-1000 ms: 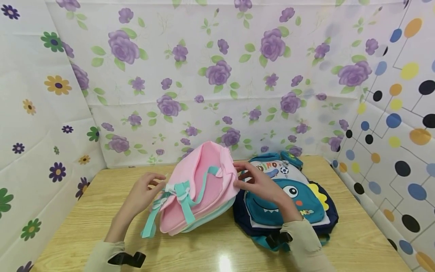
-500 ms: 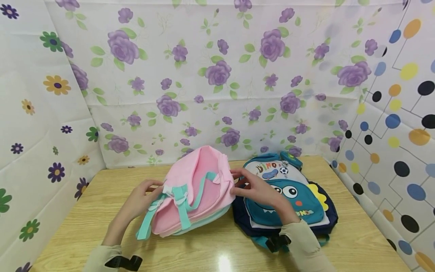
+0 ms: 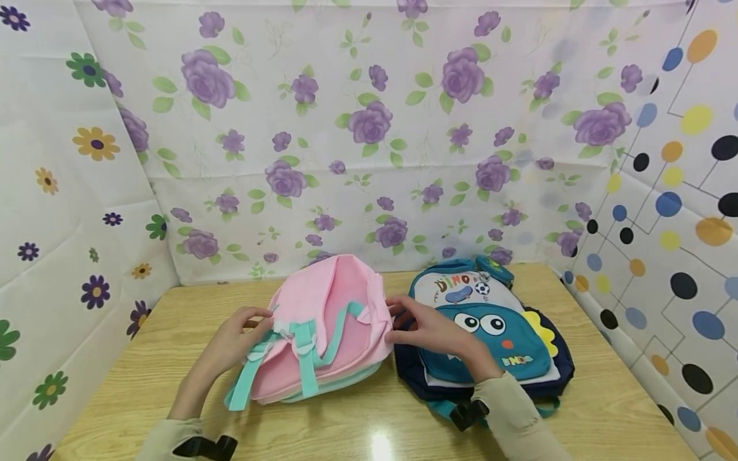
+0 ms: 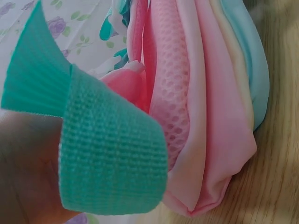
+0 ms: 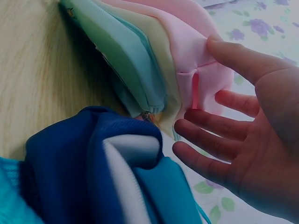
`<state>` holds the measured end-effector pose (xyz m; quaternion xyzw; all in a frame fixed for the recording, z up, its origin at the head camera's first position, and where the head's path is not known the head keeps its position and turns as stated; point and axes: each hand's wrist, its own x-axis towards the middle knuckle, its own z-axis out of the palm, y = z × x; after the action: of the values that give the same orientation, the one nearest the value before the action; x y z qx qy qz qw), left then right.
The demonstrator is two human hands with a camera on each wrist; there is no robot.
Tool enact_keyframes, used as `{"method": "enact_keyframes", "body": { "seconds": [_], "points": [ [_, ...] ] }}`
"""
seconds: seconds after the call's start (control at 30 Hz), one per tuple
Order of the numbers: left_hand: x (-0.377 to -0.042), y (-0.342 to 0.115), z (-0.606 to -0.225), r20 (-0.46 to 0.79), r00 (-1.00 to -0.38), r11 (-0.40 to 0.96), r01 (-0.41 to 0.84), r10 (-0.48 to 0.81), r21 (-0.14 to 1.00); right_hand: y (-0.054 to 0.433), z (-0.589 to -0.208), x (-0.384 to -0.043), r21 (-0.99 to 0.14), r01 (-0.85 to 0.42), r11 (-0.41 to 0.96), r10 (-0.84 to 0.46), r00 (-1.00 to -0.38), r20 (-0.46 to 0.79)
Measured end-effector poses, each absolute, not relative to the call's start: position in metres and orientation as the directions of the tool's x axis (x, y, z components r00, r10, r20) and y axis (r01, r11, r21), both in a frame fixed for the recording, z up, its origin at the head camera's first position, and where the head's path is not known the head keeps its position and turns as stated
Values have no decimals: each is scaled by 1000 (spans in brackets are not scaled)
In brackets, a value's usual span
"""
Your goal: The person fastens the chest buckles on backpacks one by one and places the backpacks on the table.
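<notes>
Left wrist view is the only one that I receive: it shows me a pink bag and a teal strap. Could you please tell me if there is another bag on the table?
Observer: Yes, in the head view a dinosaur backpack lies on the table, to the right of the pink bag.
Operator: Thank you. And the right hand, where is it, please?
Observer: The right hand is at the side of the pink bag that is nearest to the backpack.
</notes>
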<state>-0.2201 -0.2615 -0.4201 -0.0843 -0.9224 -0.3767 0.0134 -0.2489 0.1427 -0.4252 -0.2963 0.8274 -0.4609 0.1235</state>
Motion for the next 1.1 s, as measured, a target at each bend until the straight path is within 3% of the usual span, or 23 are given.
{"method": "enact_keyframes", "body": {
  "seconds": [0.6,1.1],
  "points": [
    [-218,-267,-419,107,-978,725,203,177,658,129,-434,-247,-742,-417,525,-630,-777,-9],
    [-217,-271,-417,142,-963,739,265,227,620,112,-438,-244,-563,-489,667,-613,-789,-42]
  ]
}}
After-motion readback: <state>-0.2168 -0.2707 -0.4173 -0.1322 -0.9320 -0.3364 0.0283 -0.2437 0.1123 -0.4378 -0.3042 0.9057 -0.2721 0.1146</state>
